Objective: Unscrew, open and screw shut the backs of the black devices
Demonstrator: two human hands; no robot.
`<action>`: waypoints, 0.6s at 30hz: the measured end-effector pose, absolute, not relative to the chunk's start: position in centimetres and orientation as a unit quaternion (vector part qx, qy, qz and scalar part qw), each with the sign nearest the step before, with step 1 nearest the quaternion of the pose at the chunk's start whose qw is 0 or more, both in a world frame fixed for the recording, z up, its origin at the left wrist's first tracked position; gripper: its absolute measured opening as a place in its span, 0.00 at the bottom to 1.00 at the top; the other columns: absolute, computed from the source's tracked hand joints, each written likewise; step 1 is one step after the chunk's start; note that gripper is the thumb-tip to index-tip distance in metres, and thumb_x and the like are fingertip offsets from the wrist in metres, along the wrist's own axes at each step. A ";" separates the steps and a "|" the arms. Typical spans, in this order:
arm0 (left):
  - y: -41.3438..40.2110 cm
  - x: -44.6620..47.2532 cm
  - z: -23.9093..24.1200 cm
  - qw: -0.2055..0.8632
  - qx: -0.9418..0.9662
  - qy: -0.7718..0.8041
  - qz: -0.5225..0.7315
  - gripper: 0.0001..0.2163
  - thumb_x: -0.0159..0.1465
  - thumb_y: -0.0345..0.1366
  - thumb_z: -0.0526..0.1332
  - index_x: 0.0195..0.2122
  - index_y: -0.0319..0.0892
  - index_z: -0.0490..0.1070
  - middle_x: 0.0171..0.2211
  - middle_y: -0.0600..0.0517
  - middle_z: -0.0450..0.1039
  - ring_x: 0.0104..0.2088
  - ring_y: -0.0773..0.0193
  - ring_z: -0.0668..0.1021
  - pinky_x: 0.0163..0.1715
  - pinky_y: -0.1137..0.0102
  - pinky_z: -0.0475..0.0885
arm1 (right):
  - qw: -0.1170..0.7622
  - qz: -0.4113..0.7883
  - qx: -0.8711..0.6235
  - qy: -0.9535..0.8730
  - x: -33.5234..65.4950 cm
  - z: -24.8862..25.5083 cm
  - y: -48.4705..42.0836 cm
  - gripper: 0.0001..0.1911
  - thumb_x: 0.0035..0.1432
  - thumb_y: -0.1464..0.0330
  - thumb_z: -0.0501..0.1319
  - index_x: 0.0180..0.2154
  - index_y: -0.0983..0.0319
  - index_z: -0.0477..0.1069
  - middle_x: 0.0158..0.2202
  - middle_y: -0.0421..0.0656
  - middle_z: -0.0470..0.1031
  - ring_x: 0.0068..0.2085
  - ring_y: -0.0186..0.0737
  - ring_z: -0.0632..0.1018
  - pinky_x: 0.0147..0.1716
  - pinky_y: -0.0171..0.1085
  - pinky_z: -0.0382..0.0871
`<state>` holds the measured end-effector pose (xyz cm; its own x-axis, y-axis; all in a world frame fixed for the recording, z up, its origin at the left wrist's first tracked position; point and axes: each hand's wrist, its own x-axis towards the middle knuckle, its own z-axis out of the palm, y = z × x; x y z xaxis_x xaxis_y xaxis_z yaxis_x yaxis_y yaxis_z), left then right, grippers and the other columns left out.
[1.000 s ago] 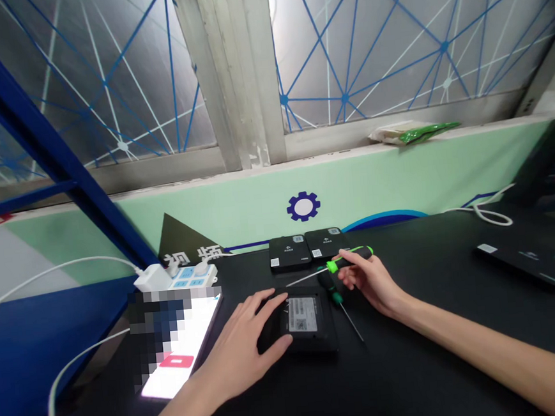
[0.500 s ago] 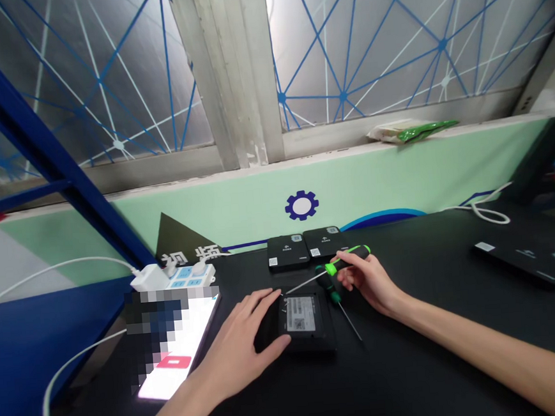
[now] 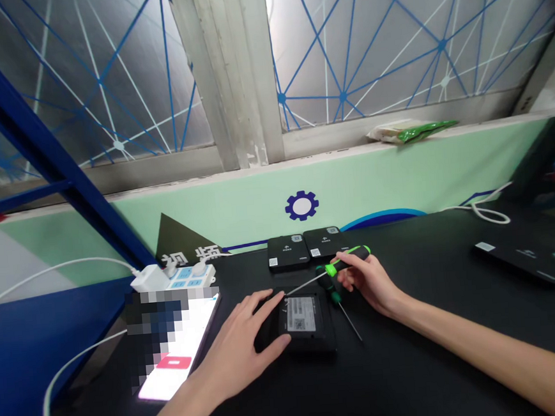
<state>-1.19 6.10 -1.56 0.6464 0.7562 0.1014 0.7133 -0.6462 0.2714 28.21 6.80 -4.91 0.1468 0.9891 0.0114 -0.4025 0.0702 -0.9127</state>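
A small black box with a white label [image 3: 301,318] lies on the black table [image 3: 414,351] in front of me. My left hand [image 3: 243,345] rests on its left side, fingers spread over the edge, thumb against its front. My right hand [image 3: 370,281] is closed on a green and black screwdriver [image 3: 339,264], whose metal tip touches the box's top left corner. A second screwdriver [image 3: 335,296] lies on the table just right of the box, under my right hand.
Two more black boxes [image 3: 304,247] sit side by side behind. A lit phone [image 3: 178,350] lies at the left, next to a white power strip [image 3: 177,277] with cables. A flat black device [image 3: 526,256] lies at the right. A green packet [image 3: 410,132] rests on the window sill.
The screwdriver tip has come down from above the box to its top left corner. My left hand has stayed on the box.
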 end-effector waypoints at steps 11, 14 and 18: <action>5.9 -1.0 -1.1 0.119 0.899 0.412 0.084 0.28 0.70 0.52 0.53 0.70 0.61 0.47 0.67 0.51 0.56 0.65 0.45 0.63 0.60 0.46 0.64 | 0.627 0.546 -0.418 -0.366 28.1 -4.8 6.8 0.19 0.50 0.56 0.72 0.32 0.67 0.79 0.20 0.44 0.76 0.19 0.32 0.71 0.18 0.30 0.62; 6.0 -1.1 -1.1 0.110 0.903 0.406 0.088 0.28 0.70 0.51 0.54 0.69 0.60 0.49 0.67 0.51 0.57 0.64 0.45 0.64 0.59 0.47 0.64 | 0.627 0.546 -0.419 -0.364 28.0 -4.6 6.8 0.18 0.50 0.56 0.72 0.32 0.66 0.79 0.20 0.44 0.76 0.19 0.32 0.71 0.18 0.30 0.62; 5.9 -1.1 -1.2 0.098 0.907 0.396 0.103 0.27 0.70 0.51 0.54 0.69 0.58 0.52 0.66 0.49 0.59 0.63 0.45 0.66 0.58 0.49 0.66 | 0.630 0.540 -0.423 -0.364 28.1 -4.6 6.8 0.18 0.49 0.56 0.72 0.31 0.66 0.78 0.19 0.43 0.76 0.19 0.32 0.71 0.18 0.30 0.62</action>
<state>-1.10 5.94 -1.22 0.6655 0.7385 0.1089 0.6983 -0.6674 0.2587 28.07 6.78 -4.56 0.1510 0.9885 0.0012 -0.3731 0.0581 -0.9260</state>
